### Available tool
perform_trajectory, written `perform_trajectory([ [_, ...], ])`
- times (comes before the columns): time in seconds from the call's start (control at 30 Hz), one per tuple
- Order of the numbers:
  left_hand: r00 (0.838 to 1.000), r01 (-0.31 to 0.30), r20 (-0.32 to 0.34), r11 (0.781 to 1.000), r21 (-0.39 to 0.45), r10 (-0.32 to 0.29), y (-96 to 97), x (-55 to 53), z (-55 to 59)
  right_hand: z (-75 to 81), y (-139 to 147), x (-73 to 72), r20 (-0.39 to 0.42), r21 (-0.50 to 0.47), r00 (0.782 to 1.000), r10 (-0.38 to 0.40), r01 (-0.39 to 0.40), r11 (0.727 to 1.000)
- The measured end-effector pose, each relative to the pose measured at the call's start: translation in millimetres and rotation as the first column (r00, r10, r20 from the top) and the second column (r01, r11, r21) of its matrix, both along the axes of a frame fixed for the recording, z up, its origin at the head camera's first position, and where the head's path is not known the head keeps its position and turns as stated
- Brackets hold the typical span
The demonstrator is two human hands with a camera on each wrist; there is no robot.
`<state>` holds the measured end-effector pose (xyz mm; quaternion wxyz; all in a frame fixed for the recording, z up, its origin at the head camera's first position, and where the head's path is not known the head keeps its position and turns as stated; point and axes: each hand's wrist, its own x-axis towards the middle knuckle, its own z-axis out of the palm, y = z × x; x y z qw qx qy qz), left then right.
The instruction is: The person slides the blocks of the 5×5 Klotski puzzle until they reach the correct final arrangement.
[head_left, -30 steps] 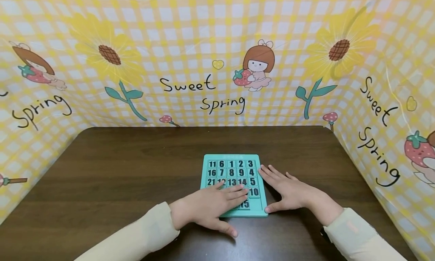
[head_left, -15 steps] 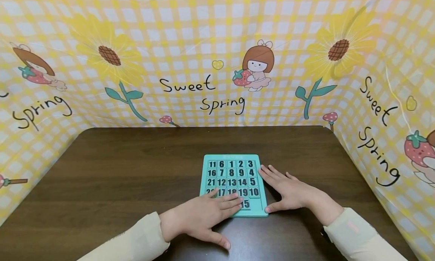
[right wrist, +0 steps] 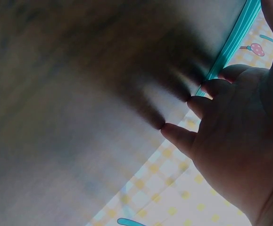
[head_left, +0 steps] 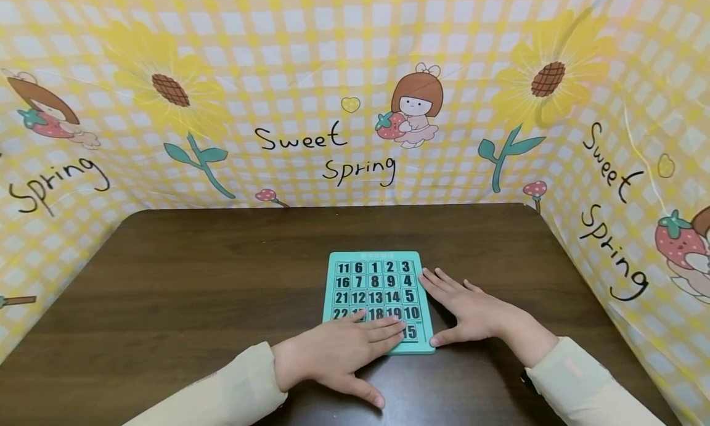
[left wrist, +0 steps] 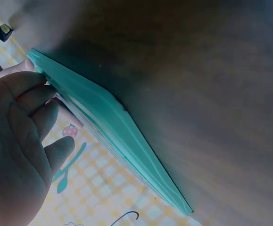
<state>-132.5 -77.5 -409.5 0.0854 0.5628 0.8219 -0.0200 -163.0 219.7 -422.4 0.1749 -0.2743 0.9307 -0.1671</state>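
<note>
A turquoise number slide puzzle (head_left: 425, 303) lies flat on the table in the head view, its black numerals facing up. My left hand (head_left: 338, 352) reaches over its lower part with fingers extended, the fingertips at the bottom row beside the 15 tile (head_left: 410, 333). That hand covers the rest of the bottom row and part of the 17 tile. Against the puzzle's right edge, my right hand (head_left: 471, 312) rests with fingers spread, thumb near the lower right corner. In the left wrist view the puzzle (left wrist: 98, 108) appears edge-on beyond my fingers; the right wrist view shows its edge (right wrist: 233, 42) at my fingertips.
The dark brown wooden table (head_left: 222, 272) stretches out around the puzzle. A yellow checked cloth (head_left: 299, 74) with printed sunflowers and lettering hangs behind the table and along both sides.
The 15 tile has slid right, into the column under the 10. My left hand drew back left, then moved right again with its fingers along the bottom row. My right hand stays put.
</note>
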Motion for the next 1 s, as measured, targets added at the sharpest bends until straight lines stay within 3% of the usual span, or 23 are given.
perform_trajectory([
  [0.43, 1.000, -0.011, 0.008, 1.000, -0.024, 0.011, 5.0, 1.2, -0.7, 0.0, -2, 0.3, -0.007, 0.007, 1.000, 0.008, -0.008, 1.000],
  [0.8, 0.996, -0.091, 0.019, 0.995, -0.043, 0.091, -30.4, 2.8, 7.9, -0.4, 0, 3.0, 0.007, -0.005, 1.000, -0.007, 0.007, 1.000],
  [1.0, 0.993, -0.117, 0.024, 0.992, -0.048, 0.119, -40.1, 6.7, 8.9, -0.1, -1, 1.1, 0.002, 0.002, 1.000, -0.004, 0.004, 1.000],
])
